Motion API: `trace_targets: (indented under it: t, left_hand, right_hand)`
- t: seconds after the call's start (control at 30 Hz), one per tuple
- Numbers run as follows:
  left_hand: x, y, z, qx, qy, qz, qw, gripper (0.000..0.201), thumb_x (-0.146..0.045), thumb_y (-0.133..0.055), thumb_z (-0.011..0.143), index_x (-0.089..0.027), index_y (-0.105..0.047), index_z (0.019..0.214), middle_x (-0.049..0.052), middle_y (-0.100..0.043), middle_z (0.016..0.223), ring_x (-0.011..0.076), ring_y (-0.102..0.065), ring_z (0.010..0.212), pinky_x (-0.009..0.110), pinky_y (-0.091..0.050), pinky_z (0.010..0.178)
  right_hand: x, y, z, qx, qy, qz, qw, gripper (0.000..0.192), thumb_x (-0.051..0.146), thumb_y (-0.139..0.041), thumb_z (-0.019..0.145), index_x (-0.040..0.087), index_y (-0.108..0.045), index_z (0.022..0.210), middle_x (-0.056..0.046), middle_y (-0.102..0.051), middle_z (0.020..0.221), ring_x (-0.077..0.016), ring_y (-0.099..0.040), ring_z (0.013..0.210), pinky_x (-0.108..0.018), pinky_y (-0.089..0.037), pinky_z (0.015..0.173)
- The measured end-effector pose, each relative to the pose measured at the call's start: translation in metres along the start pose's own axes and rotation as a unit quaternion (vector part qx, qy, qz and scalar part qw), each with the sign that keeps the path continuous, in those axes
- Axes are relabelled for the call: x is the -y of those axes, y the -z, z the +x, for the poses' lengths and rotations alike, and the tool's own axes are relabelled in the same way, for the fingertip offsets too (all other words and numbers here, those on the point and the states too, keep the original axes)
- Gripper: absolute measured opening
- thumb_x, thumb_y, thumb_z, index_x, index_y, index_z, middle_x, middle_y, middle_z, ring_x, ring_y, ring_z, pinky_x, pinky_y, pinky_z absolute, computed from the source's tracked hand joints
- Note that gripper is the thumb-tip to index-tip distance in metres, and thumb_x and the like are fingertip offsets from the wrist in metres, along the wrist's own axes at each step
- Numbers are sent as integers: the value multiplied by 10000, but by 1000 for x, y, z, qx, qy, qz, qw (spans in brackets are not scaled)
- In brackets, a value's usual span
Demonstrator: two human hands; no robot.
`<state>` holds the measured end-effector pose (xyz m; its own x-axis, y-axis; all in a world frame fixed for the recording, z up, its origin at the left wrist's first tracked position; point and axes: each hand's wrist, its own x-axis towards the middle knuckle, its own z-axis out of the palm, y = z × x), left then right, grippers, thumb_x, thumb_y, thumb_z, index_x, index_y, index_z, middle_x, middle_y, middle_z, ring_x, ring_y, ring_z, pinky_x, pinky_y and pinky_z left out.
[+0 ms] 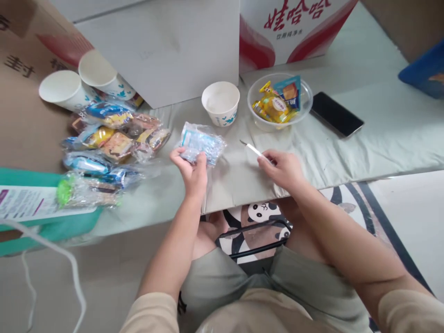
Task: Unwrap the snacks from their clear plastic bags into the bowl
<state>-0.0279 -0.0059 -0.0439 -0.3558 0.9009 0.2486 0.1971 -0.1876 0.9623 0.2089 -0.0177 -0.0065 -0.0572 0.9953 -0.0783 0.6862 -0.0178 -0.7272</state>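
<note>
My left hand (pixel 193 173) is closed on a clear plastic packet (pixel 203 144) with light-blue and white contents, holding it up over the table's near side. The print on it is too blurred to read. In my right hand (pixel 282 169) is a slim white craft knife (pixel 255 150), its dark pointed tip aimed up and left toward the packet but apart from it. Just beyond the packet stands a white paper cup (pixel 221 104) with blue marks. A clear plastic bowl (pixel 258 120) beyond my right hand holds yellow wrapped snacks (pixel 275 108) and a blue sachet (pixel 289 91).
Several wrapped snacks (pixel 116 145) are piled at the left, with two paper cups (pixel 64 90) lying tilted behind them. A black phone (pixel 336 113) lies right of the bowl. Cardboard boxes (pixel 166 46) line the back. A white cable (pixel 71 259) hangs at the lower left.
</note>
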Motion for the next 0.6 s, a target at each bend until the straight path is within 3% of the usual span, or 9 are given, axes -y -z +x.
trace_targets:
  t: [0.1,0.2,0.3,0.37,0.47,0.6]
  left_hand:
    - [-8,-11,-20,1,-28,15,999,528,-607,-675,853,-274,-336,1082,16,-477,1036,128,-542,838,282,-473,785]
    - [-12,-18,-30,67,-50,73,994,474,-545,-719,838,-251,-409,1043,29,-513,1030,187,-576,982,357,-472,923]
    - [-10,-12,-20,68,-84,92,990,529,-568,-773,770,-245,-471,1060,74,-538,1175,273,-519,1264,431,-419,1072]
    - [-7,-5,-7,48,-76,62,994,579,-592,-776,753,-250,-489,1122,89,-536,1260,264,-529,1283,397,-452,1040]
    - [-3,4,8,55,15,19,998,508,-566,-749,786,-243,-521,1105,61,-614,1104,175,-661,956,279,-529,770]
    - [-7,10,12,45,152,61,986,268,-455,-660,848,-218,-556,919,-17,-625,797,90,-569,502,204,-381,435]
  right_hand:
    - [-22,12,7,-93,20,-88,992,301,423,-560,900,212,-762,974,-91,-721,876,-233,-615,750,-335,-419,658]
    - [-37,17,12,-111,10,-163,980,295,399,-548,916,217,-765,997,-136,-710,1059,-309,-636,937,-440,-469,818]
    - [-41,14,13,-181,14,-199,963,287,347,-568,898,212,-745,1080,-163,-688,1159,-375,-601,1098,-579,-421,979]
    - [-37,10,11,-197,57,-170,964,326,317,-557,898,199,-717,1156,-171,-682,1187,-366,-603,1121,-573,-431,1003]
    - [-22,0,2,-127,177,-82,972,363,348,-519,929,198,-675,1221,-157,-683,1183,-319,-633,1114,-490,-492,984]
    - [-3,-17,-7,2,328,-22,944,487,450,-621,882,233,-614,1319,-134,-652,1301,-321,-615,1199,-499,-483,1023]
